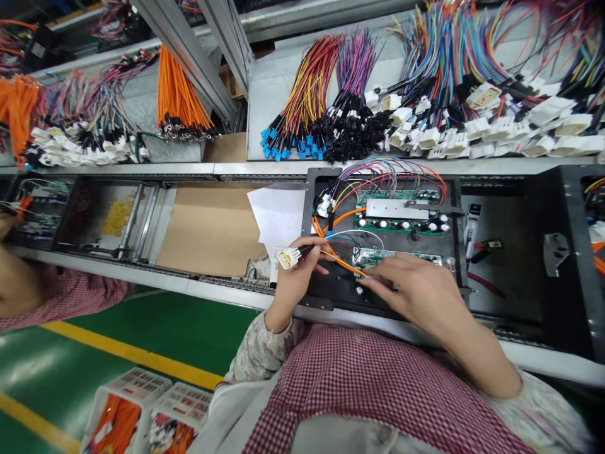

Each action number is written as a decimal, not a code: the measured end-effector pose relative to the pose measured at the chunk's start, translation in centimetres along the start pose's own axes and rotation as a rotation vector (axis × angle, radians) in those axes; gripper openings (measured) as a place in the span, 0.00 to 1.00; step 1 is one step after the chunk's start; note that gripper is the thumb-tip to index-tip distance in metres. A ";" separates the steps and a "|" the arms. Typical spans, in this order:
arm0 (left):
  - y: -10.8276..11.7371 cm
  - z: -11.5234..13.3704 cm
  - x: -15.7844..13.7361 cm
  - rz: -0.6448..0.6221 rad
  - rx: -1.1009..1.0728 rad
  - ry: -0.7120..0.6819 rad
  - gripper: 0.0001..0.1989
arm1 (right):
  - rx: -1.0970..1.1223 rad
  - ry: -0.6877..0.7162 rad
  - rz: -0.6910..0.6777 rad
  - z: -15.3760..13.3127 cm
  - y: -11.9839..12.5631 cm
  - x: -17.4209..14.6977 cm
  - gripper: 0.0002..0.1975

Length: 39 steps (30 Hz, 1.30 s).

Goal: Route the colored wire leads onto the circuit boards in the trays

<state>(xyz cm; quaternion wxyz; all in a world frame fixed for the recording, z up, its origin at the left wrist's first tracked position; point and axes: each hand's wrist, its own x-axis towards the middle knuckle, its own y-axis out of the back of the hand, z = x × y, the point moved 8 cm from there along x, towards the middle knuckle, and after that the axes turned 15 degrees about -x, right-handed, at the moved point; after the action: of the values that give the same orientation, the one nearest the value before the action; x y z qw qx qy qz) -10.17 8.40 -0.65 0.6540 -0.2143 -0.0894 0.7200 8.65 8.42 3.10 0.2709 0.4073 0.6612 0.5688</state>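
My left hand (300, 268) is closed around a wire harness near its white connector (288, 257), which sticks out on the left side of the fingers. From there orange and yellow wires (347, 264) run to my right hand (410, 280). Its thumb and fingertips pinch the wire ends over the lower circuit board (397, 255), which the hand partly covers. The upper circuit board (401, 210) carries a silver metal bar and a bundle of coloured wires. Both boards sit in a black metal case (326, 299). Another white connector (324, 205) lies at the case's left side.
White sheets of paper (278, 211) and brown cardboard (203, 230) lie left of the case. A marker-like tube (471, 230) lies to its right. Bundles of wires with connectors (501, 120) fill the shelf behind. At far left another person's arm (19, 277) reaches over the line.
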 end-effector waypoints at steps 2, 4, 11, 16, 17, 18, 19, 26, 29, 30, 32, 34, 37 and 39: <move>-0.1 0.0 0.0 -0.013 -0.001 0.000 0.13 | -0.016 -0.021 -0.004 0.2 -0.2 0.0 0.17; -0.3 0.0 -0.1 -0.028 0.017 0.001 0.13 | -0.012 -0.132 0.026 1.3 -0.6 0.1 0.15; -0.7 2.6 -0.7 -0.105 0.656 -0.383 0.07 | 0.104 -0.183 -0.127 2.0 -4.1 1.0 0.12; -2.0 2.1 -1.4 -0.369 1.367 -0.576 0.23 | 0.123 -0.202 -0.139 2.1 -4.5 1.1 0.12; -2.0 1.8 -1.4 -0.403 1.452 -0.566 0.25 | 0.127 -0.202 -0.142 2.1 -4.6 1.1 0.12; -2.1 1.7 -1.4 -0.427 1.523 -0.552 0.27 | 0.130 -0.202 -0.145 2.2 -4.6 1.1 0.12; -2.2 1.5 -1.4 -0.446 1.580 -0.530 0.27 | 0.129 -0.200 -0.150 2.3 -4.7 1.0 0.12; -2.7 1.1 -1.5 -0.493 1.722 -0.460 0.26 | 0.079 -0.137 -0.189 1.5 -5.1 1.5 0.14; -2.9 1.2 -1.6 -0.470 1.757 -0.480 0.23 | -0.040 -0.130 -0.189 0.9 -4.2 1.2 0.13; -2.9 1.2 -1.6 -0.459 1.766 -0.487 0.22 | -0.074 -0.126 -0.179 1.0 -3.5 1.1 0.14; -2.8 1.2 -1.5 -0.429 1.768 -0.504 0.21 | -0.108 -0.100 -0.127 1.7 -1.2 1.1 0.15; -2.5 1.3 -1.4 -0.384 1.734 -0.520 0.22 | -0.143 -0.095 -0.036 3.7 2.0 1.9 0.17; -1.7 1.5 -1.3 -0.314 1.613 -0.542 0.25 | -0.324 -0.245 0.077 9.6 6.9 5.4 0.18; -1.1 1.6 -1.5 -0.277 1.492 -0.551 0.25 | -0.451 -0.358 0.078 13.9 8.7 9.4 0.18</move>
<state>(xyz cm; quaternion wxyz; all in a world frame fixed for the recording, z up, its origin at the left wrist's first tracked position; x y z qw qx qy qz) -9.83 7.36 1.54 0.6625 0.4772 0.2310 0.5292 17.12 23.96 9.73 0.4450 0.4560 0.4434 0.6304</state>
